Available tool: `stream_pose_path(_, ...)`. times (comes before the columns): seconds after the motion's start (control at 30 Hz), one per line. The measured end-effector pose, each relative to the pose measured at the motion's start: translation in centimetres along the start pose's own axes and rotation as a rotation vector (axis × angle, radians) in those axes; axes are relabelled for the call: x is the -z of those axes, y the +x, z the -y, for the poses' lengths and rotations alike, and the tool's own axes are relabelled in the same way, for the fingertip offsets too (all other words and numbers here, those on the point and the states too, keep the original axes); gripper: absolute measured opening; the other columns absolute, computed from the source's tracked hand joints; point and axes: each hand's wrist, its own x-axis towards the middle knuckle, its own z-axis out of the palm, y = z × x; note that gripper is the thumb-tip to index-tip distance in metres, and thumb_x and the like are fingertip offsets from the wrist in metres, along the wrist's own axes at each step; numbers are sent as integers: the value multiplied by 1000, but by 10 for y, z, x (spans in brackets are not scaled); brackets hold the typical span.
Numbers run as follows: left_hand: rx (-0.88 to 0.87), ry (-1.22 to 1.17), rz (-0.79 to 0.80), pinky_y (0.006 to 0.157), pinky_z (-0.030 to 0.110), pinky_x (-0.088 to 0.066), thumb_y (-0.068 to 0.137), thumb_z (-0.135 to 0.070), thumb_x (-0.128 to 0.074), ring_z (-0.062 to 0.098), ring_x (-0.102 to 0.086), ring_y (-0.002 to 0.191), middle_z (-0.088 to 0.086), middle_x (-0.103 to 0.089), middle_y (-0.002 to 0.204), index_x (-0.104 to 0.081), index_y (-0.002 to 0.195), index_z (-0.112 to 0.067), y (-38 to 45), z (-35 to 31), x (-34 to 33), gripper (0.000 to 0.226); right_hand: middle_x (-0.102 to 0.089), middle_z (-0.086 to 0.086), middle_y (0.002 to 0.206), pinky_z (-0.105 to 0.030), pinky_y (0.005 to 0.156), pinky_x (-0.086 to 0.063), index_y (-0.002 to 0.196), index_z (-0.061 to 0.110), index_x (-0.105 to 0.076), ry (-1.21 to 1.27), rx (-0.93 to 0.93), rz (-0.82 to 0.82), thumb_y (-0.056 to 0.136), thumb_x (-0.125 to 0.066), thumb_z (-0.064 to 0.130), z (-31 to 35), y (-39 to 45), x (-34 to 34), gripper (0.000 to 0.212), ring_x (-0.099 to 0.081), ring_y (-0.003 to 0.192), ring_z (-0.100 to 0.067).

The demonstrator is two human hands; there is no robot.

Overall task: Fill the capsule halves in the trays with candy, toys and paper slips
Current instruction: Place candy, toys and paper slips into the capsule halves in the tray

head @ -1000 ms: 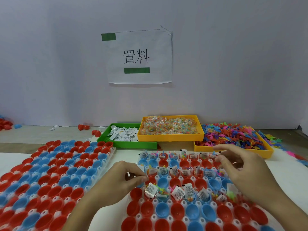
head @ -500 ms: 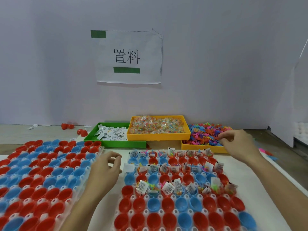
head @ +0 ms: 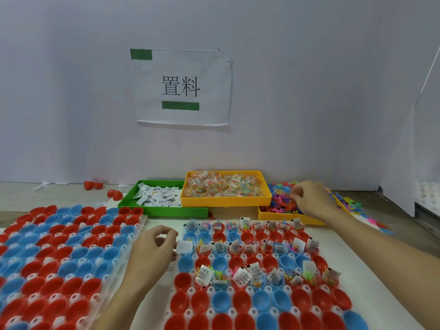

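Capsule halves point(head: 240, 300), red and blue plastic cups seated in a white moulded tray point(head: 188, 291), lie straight in front of you at six o'clock; three rows hold slips, sweets and toys, with unfilled rows between and nearer you. Your right hand point(head: 309, 198) reaches out at about one o'clock, fingers curled down into the heap of small bright plastic toys point(head: 281, 201) piled in the yellow bin point(head: 281, 215); whether it has one pinched yet, you cannot tell from here. Your left hand point(head: 150, 251) rests at the tray's left edge, about seven o'clock from the filled rows, thumb and forefinger bent toward each other in a loose ring with nothing visible between them. Just beside its fingertips a white paper slip point(head: 185, 246) sits in a blue half at the end of the second filled row.

Farther out at twelve o'clock sits the yellow plastic bin of clear-wrapped coloured candy point(head: 223, 186), and at eleven the green plastic bin of white printed paper slips point(head: 157, 196). At nine o'clock a second tray of red and blue halves point(head: 62, 253) holds nothing visible.

You appear to be on the toy step. Next, you'd want to lift out a small handful cleanly, as the pieces look tangled, then carry them back and drop one per cup in the row lacking toys.
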Motion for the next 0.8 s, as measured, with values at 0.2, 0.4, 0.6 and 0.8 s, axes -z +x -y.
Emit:
stream_pose_path(0.2, -25, -5, -4, 74, 40, -61, 98, -21, -56, 13, -70, 63, -2, -71, 75, -67, 86, -23, 0, 0, 0, 17, -74, -11, 96, -31, 75, -48, 99, 4, -75, 236, -74, -213, 97, -62, 15, -2, 0, 1, 18, -62, 83, -19)
stream_pose_path(0.4, -93, 23, -28, 72, 34, -58, 96, -17, -59, 12, -68, 78, -6, -71, 79, -64, 80, -29, 0, -1, -2, 20, -73, 1, 82, -27, 68, -54, 91, 18, -74, 612, -29, -96, 96, -64, 19, 29, -27, 13, 11, -68, 73, -12)
stream_pose_path(0.6, -304, -36, 33, 69, 13, -52, 90, -15, -68, -3, -64, 87, -21, -71, 84, -73, 86, -29, -10, -12, 2, 16, -76, 4, 77, -14, 62, -52, 89, 19, -77, 782, 229, 203, 93, -68, 17, 95, -67, 24, 10, -70, 71, -7)
stream_pose_path(0.8, -391, -125, 224, 77, 30, -58, 83, -21, -76, 10, -70, 87, -12, -76, 87, -79, 91, -28, -19, -21, 3, 11, -76, 6, 82, -25, 76, -60, 91, 16, -77, 696, 449, 390, 91, -71, 16, 152, -101, 17, 7, -73, 76, -8)
